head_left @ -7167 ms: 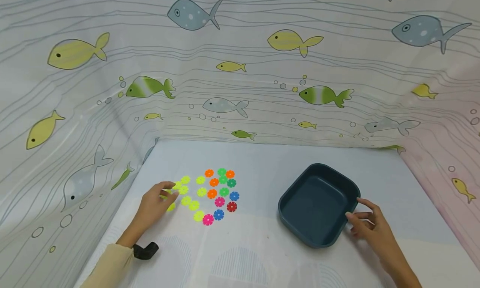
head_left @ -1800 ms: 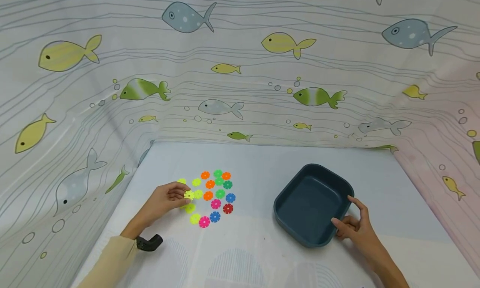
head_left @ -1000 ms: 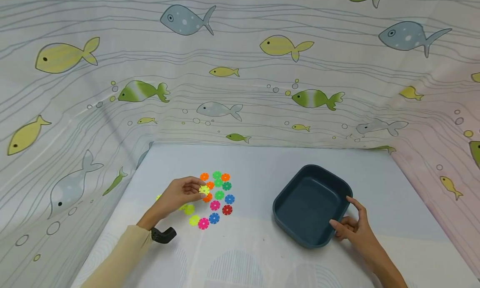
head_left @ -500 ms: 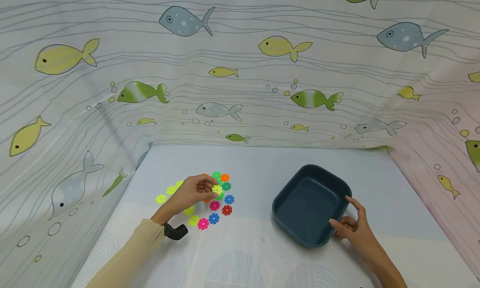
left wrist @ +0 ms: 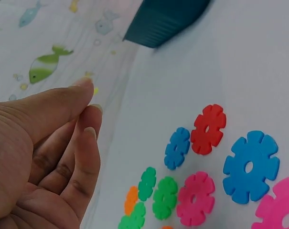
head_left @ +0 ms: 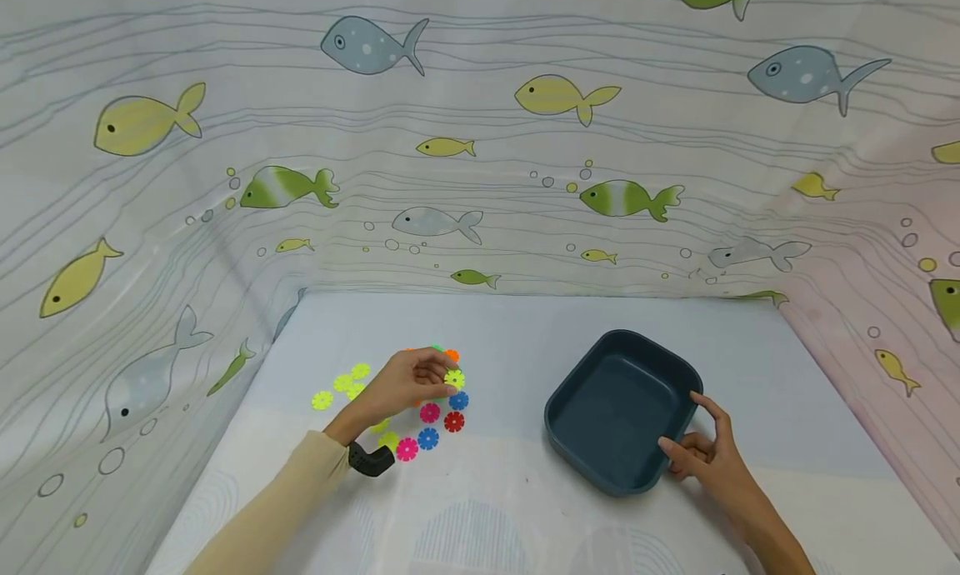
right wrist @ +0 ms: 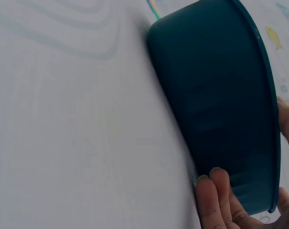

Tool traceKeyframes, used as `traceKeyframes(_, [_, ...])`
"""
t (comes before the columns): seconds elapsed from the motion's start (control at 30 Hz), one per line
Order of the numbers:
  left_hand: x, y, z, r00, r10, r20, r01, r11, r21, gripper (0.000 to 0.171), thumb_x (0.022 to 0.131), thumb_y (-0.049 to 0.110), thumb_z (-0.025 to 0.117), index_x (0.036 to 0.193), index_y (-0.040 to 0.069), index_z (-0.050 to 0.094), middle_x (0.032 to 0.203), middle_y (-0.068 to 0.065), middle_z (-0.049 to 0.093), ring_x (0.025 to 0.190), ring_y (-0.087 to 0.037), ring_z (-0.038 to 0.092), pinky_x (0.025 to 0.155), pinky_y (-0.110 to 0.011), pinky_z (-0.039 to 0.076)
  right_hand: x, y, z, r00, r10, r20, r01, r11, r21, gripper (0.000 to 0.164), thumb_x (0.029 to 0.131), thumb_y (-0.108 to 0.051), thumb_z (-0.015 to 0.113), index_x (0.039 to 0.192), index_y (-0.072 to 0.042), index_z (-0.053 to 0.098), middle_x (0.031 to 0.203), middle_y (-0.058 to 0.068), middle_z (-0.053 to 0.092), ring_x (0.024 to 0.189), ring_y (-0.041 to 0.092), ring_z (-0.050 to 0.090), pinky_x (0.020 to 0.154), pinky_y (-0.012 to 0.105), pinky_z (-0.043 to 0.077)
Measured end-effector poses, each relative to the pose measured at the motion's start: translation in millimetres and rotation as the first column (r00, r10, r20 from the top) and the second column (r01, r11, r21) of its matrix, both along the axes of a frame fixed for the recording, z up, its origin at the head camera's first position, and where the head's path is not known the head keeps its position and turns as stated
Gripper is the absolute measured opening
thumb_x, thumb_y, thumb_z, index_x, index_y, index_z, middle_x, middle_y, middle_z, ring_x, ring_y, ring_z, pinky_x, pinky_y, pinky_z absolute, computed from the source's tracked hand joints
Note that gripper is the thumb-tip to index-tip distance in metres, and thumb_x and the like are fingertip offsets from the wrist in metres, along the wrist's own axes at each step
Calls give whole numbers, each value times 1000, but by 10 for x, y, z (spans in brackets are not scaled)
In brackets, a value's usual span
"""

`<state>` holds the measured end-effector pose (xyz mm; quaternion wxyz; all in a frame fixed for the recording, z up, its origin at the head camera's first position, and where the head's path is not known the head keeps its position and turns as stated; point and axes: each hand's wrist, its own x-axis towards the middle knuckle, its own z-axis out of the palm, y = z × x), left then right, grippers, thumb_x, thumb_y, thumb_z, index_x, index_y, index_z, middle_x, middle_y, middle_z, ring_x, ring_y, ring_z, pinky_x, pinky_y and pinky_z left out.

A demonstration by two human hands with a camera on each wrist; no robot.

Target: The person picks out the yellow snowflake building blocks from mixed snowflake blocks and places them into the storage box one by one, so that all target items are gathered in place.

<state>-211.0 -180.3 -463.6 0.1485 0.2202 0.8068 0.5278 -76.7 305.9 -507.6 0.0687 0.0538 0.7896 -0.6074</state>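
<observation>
Between thumb and fingertips, my left hand (head_left: 397, 385) pinches a yellow notched plastic disc (head_left: 454, 380), raised over the loose discs. The left wrist view shows the left hand (left wrist: 48, 148) from behind, with only a yellow sliver of the disc past the fingertips. A dark blue square-shaped basin (head_left: 622, 417) stands on the table to the right, its inside bare. My right hand (head_left: 708, 454) grips its right side, thumb and forefinger at the rim. In the right wrist view, fingers (right wrist: 219, 183) of that hand lie against the basin's outer wall (right wrist: 211, 95).
Several yellow discs (head_left: 322, 400) lie left of the left hand. Pink (head_left: 407, 449), blue (head_left: 428, 438) and red (head_left: 453, 422) discs lie just in front of it. Green and orange ones are partly hidden behind it. A fish-printed curtain (head_left: 525, 225) encloses the table's back and sides.
My left hand has picked a yellow disc from the left group and carried it rightward across the other discs. The right hand still holds the basin, which stays nearly in place.
</observation>
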Motion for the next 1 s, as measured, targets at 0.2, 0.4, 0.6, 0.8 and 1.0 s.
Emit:
traceKeyframes(0.2, [-56, 135, 3, 998, -34, -45, 35, 999, 20, 33, 89, 25, 84, 117, 16, 70, 101, -7, 68, 89, -27, 66, 77, -31, 58, -1, 15, -18, 1000, -1, -4, 1, 1000, 3, 87, 104, -22, 64, 159, -37, -2, 98, 13, 67, 81, 30, 68, 77, 33, 56])
traceKeyframes(0.4, [-99, 286, 2, 995, -81, -54, 84, 995, 54, 32, 89, 25, 84, 117, 16, 70, 100, -7, 69, 88, -28, 67, 76, -32, 58, -9, 28, -32, 1000, 2, 2, -2, 1000, 0, 87, 104, -23, 64, 159, -38, -3, 99, 13, 66, 81, 31, 68, 78, 33, 55])
traceKeyframes(0.6, [-122, 460, 53, 995, -85, -52, 89, 994, 65, 32, 88, 27, 84, 116, 18, 71, 101, -6, 69, 90, -27, 66, 77, -32, 58, -13, 33, -35, 1000, 0, 5, 0, 1000, 0, 87, 104, -24, 64, 159, -38, -3, 100, 14, 66, 81, 31, 68, 78, 33, 55])
traceKeyframes(0.8, [-159, 637, 79, 992, -116, -56, 120, 989, 83, 30, 89, 25, 84, 115, 19, 71, 101, -6, 69, 89, -26, 66, 78, -33, 57, -11, 25, -30, 1000, -3, 6, 3, 1000, 4, 87, 104, -24, 64, 159, -37, -2, 100, 15, 66, 81, 31, 68, 77, 34, 56])
traceKeyframes(1.0, [-169, 804, 76, 988, -149, -35, 152, 981, 120, 32, 88, 24, 84, 116, 17, 71, 100, -7, 70, 87, -27, 69, 81, -42, 60, -2, 18, -30, 1000, -7, 0, 7, 1000, 4, 87, 104, -23, 65, 159, -37, 0, 99, 14, 66, 81, 30, 68, 76, 33, 56])
